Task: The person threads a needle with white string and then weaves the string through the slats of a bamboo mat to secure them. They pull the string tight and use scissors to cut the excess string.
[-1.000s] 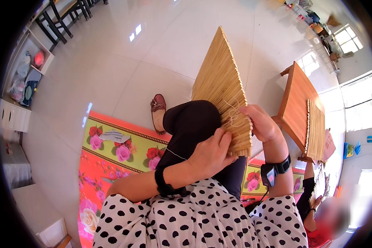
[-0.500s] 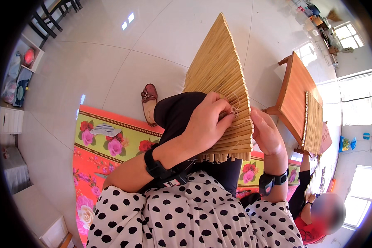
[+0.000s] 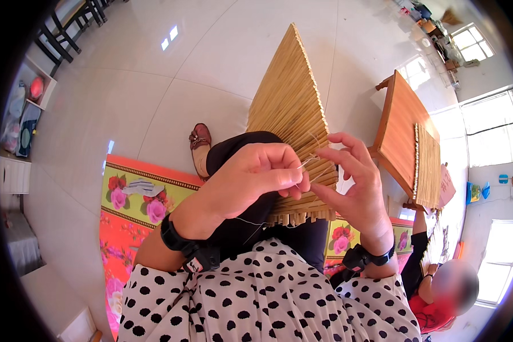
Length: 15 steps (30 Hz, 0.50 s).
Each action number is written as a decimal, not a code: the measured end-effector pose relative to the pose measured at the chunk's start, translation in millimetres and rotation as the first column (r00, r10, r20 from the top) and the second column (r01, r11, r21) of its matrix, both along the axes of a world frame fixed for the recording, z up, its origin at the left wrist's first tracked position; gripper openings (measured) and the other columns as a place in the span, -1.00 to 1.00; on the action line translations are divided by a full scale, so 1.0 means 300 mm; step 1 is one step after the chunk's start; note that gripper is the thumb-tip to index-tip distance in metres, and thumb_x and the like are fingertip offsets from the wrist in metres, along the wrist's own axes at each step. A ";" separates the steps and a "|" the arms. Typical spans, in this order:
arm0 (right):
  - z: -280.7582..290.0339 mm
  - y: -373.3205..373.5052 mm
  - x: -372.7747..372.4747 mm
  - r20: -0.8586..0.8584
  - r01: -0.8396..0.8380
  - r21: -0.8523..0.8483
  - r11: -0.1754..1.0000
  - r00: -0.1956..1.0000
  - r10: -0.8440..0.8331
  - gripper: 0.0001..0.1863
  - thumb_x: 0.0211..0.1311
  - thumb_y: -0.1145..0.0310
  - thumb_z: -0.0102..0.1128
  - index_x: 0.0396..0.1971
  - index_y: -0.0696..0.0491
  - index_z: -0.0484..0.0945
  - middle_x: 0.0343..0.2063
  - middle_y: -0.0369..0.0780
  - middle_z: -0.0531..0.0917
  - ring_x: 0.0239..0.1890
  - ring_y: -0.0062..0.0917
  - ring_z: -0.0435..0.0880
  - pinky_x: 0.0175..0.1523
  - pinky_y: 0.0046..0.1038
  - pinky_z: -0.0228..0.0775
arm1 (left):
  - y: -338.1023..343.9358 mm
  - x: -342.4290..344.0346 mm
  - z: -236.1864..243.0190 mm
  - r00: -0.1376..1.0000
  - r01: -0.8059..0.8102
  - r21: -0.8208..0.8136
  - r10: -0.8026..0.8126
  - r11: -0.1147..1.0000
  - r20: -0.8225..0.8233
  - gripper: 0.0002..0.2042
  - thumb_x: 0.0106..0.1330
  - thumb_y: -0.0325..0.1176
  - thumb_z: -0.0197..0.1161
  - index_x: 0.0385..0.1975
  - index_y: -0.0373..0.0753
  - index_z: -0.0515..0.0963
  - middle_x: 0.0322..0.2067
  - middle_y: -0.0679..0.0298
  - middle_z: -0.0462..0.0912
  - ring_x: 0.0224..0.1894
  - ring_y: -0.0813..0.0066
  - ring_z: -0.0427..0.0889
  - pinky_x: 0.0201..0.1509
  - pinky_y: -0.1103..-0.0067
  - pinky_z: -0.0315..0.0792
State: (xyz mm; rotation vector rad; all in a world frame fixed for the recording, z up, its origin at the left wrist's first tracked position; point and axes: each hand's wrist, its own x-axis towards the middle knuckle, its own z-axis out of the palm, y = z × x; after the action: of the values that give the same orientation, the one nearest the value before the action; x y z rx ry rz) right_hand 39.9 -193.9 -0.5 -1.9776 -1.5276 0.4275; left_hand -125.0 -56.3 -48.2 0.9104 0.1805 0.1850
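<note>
We've got the straw mat (image 3: 290,108) propped on our lap, mostly woven; left hand (image 3: 251,176) and right hand (image 3: 353,182) both pinching thread (image 3: 310,161) at the near edge; fringe there looks unfinished.

Two hands (image 3: 251,176) (image 3: 353,182), two straw mats (image 3: 290,114) (image 3: 427,165), one shoe (image 3: 200,138).

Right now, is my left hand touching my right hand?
Apart. In the head view the left hand pinches a thin thread just short of the right hand; the straw mat shows through the gap between their fingertips.
</note>
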 end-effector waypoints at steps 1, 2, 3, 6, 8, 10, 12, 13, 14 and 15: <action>-0.002 0.002 -0.002 0.027 0.007 0.016 1.000 1.000 -0.008 -0.59 -0.14 0.49 0.42 -0.17 0.08 0.60 0.01 -0.16 0.50 -0.19 -0.48 0.55 -0.16 -0.51 0.42 | 0.001 -0.004 0.017 0.999 -0.003 0.010 0.002 1.000 0.036 -0.91 0.33 -0.42 0.12 -0.38 -0.29 0.47 -0.34 0.19 0.60 -0.31 0.52 0.56 -0.18 0.60 0.44; -0.005 0.003 -0.001 0.055 0.014 0.031 0.999 0.998 -0.016 -0.65 -0.13 0.50 0.41 -0.23 0.09 0.61 -0.03 -0.16 0.52 -0.23 -0.48 0.55 -0.17 -0.50 0.41 | 0.001 -0.007 0.035 0.997 -0.006 0.019 0.005 1.000 0.072 -0.92 0.33 -0.43 0.13 -0.38 -0.29 0.46 -0.36 0.18 0.60 -0.34 0.52 0.56 -0.19 0.59 0.44; -0.007 0.002 0.000 0.083 0.020 0.046 0.999 0.996 -0.024 -0.71 -0.12 0.51 0.39 -0.28 0.10 0.62 -0.08 -0.16 0.54 -0.26 -0.47 0.55 -0.18 -0.49 0.41 | 0.002 -0.009 0.052 0.997 -0.013 0.045 0.009 0.999 0.079 -0.92 0.32 -0.44 0.13 -0.39 -0.29 0.46 -0.38 0.17 0.60 -0.36 0.52 0.56 -0.21 0.60 0.44; -0.015 -0.002 0.007 0.097 0.062 0.214 0.975 0.992 -0.085 -0.85 -0.08 0.55 0.33 -0.44 0.14 0.59 -0.31 -0.21 0.61 -0.39 -0.50 0.54 -0.27 -0.51 0.40 | 0.010 -0.022 0.086 0.997 -0.028 0.110 0.020 0.994 0.080 -0.93 0.30 -0.47 0.13 -0.41 -0.30 0.45 -0.44 0.18 0.59 -0.42 0.52 0.56 -0.26 0.62 0.44; 0.024 -0.031 0.001 -0.009 0.091 0.152 0.984 0.996 -0.091 -0.90 -0.08 0.58 0.28 -0.50 0.14 0.55 -0.43 -0.23 0.61 -0.46 -0.51 0.54 -0.33 -0.52 0.39 | 0.016 -0.037 0.096 0.998 -0.030 0.129 0.023 0.991 0.054 -0.94 0.29 -0.47 0.13 -0.41 -0.30 0.45 -0.47 0.18 0.58 -0.46 0.51 0.55 -0.30 0.64 0.43; 0.059 -0.069 0.009 -0.080 0.061 0.109 0.992 0.995 -0.053 -0.91 -0.09 0.61 0.25 -0.55 0.14 0.53 -0.52 -0.24 0.60 -0.52 -0.51 0.54 -0.39 -0.54 0.37 | 0.016 -0.036 0.065 0.995 -0.049 0.046 0.045 0.998 0.088 -0.94 0.28 -0.49 0.13 -0.42 -0.31 0.45 -0.49 0.20 0.58 -0.51 0.54 0.53 -0.37 0.67 0.41; 0.086 -0.111 0.040 -0.119 -0.027 0.099 0.995 0.992 0.038 -0.90 -0.10 0.64 0.22 -0.57 0.13 0.52 -0.57 -0.26 0.60 -0.55 -0.51 0.54 -0.44 -0.55 0.34 | 0.013 -0.038 0.053 0.996 -0.038 0.016 0.037 0.999 0.077 -0.95 0.26 -0.50 0.13 -0.42 -0.32 0.47 -0.51 0.23 0.58 -0.55 0.57 0.51 -0.43 0.68 0.38; 0.106 -0.131 0.064 -0.226 -0.190 0.091 0.978 0.952 0.206 -0.90 -0.11 0.64 0.22 -0.58 0.12 0.51 -0.55 -0.24 0.61 -0.53 -0.50 0.57 -0.43 -0.53 0.36 | 0.013 -0.040 0.051 0.999 -0.018 0.024 0.017 1.000 0.050 -0.95 0.26 -0.50 0.14 -0.42 -0.33 0.48 -0.52 0.24 0.58 -0.56 0.59 0.50 -0.45 0.68 0.37; 0.123 -0.145 0.094 -0.322 -0.403 0.127 0.906 0.848 0.422 -0.90 -0.12 0.61 0.25 -0.52 0.13 0.55 -0.53 -0.23 0.61 -0.50 -0.50 0.59 -0.41 -0.52 0.38 | 0.012 -0.039 0.051 1.000 0.006 0.030 -0.007 1.000 0.024 -0.95 0.25 -0.51 0.15 -0.42 -0.34 0.49 -0.52 0.26 0.57 -0.58 0.60 0.49 -0.47 0.69 0.36; 0.138 -0.151 0.104 -0.411 -0.489 0.148 0.860 0.760 0.503 -0.87 -0.11 0.60 0.26 -0.47 0.14 0.58 -0.50 -0.22 0.62 -0.49 -0.49 0.59 -0.40 -0.51 0.39 | 0.014 -0.038 0.056 0.997 0.059 0.088 -0.055 0.994 -0.051 -0.96 0.25 -0.52 0.15 -0.42 -0.34 0.50 -0.52 0.27 0.57 -0.59 0.62 0.48 -0.47 0.69 0.35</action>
State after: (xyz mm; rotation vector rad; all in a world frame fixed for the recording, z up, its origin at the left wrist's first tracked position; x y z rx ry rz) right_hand 71.2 -239.3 41.1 -1.2926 -1.7180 0.9894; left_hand -136.4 -52.0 -31.3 1.0087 0.1922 0.1186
